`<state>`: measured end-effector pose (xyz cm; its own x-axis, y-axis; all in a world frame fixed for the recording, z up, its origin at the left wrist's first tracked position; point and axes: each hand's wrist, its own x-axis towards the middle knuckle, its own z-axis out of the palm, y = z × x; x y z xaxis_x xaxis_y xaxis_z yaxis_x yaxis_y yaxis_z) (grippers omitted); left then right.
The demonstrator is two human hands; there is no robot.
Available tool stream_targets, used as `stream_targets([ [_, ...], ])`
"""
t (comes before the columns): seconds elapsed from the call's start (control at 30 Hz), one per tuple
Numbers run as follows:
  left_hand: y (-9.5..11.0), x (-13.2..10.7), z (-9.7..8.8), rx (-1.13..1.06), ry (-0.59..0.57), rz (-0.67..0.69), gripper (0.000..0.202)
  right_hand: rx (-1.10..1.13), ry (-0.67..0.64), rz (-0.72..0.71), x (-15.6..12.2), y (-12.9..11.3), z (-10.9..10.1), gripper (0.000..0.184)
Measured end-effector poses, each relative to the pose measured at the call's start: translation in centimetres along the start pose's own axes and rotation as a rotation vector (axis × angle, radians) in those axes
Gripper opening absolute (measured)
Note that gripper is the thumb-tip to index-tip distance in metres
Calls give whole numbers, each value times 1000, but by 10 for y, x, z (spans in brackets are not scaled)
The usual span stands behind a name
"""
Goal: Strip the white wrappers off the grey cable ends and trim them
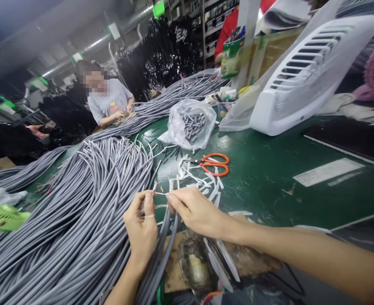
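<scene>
Green tabletop (259, 182) supports orange-handled metal scissors (217, 164); left of them spread long, round grey cables (88, 220). Nearer me, my left hand (141, 226) and right hand (197, 212) pinch thin pale wire (161, 194).

Pale glare lightens the green tabletop (263, 173); edges blur.

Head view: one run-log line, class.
left hand: pinching; right hand: pinching; thin wire: between them; grey cables: heaped; orange scissors: on table

Workshop: heaped grey cables (79, 212), green workbench (263, 182), scissors (217, 164), shelving (218, 29) behind.
</scene>
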<state>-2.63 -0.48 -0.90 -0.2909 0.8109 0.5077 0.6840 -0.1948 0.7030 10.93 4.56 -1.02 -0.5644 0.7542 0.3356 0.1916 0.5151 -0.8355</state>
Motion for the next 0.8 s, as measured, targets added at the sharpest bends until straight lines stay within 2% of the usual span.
stream_targets([
  [0.13,-1,0,0,-23,-26,-47,25,-12,12,8,-2,-1,1,36],
  [0.27,1,-2,1,7,-60,-19,23,4,35,33,2,2,1,36],
  [0.4,5,-4,2,60,-175,72,23,36,267,81,10,7,-10,41],
  [0.47,7,-2,2,52,-172,53,24,24,350,11,11,8,-17,40],
  [0.57,7,2,-1,29,-165,-2,26,-156,328,-223,7,9,-18,28],
  [0.63,7,4,-3,37,-188,22,26,-320,292,-335,3,10,-14,23],
  [0.7,6,6,-4,75,-215,82,24,-393,252,-356,1,12,-10,22],
  [0.8,6,6,-5,110,-290,162,22,-262,191,-250,4,12,-11,22],
])
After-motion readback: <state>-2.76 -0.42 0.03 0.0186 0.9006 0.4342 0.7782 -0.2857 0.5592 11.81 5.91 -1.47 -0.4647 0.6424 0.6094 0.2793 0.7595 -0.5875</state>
